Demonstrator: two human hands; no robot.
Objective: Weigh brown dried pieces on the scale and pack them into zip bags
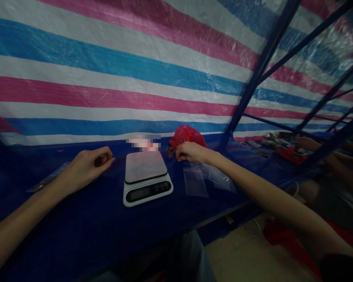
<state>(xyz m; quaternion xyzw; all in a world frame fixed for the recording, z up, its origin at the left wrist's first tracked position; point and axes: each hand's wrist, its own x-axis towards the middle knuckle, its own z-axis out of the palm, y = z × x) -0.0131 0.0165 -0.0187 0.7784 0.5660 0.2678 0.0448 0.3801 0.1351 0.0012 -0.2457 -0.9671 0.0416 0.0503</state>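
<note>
My left hand (91, 166) is over the blue table, left of a white digital kitchen scale (147, 178). Its fingers are curled toward the thumb in a loose loop, and nothing shows in them. Beyond the scale's right side is my right hand (191, 152), fingers bent down and pressed together; whatever they hold is hidden. A red plastic bag (188, 134) stands just behind that hand. Close to its fingertips is a small brownish, shiny item (170, 152), too small to name. The scale's platform bears nothing, and its display is too dim to read.
Clear plastic bags (195, 182) lie right of the scale; another bag (48, 178) lies by my left forearm. A partly blurred-out pale item (144, 143) is behind the scale. Blue metal bars (250, 94) rise at right, where another person's hand (307, 144) is near a red tray (292, 156).
</note>
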